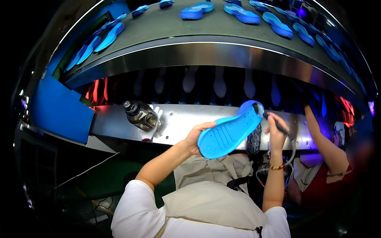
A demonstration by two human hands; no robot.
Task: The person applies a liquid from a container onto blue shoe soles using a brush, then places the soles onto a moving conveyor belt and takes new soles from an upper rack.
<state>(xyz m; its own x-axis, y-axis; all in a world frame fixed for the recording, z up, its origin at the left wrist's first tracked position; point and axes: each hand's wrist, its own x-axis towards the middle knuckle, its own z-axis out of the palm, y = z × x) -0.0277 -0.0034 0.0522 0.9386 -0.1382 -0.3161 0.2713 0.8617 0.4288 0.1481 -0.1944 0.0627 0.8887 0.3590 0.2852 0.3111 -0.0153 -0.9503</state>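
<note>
My left hand (197,137) grips a bright blue shoe sole (230,130) by its heel end and holds it tilted, tread side up, in front of the steel ledge (178,121). My right hand (276,129) is closed on a thin dark brush (278,124) whose tip touches the sole's toe end. A dark perforated piece (253,139) hangs just under the sole, between my hands.
A curved conveyor (190,23) above carries several blue soles (243,14). A dark bottle (139,115) lies on the ledge at the left. A blue panel (59,109) stands far left. Another person's arm (323,139) reaches up at the right.
</note>
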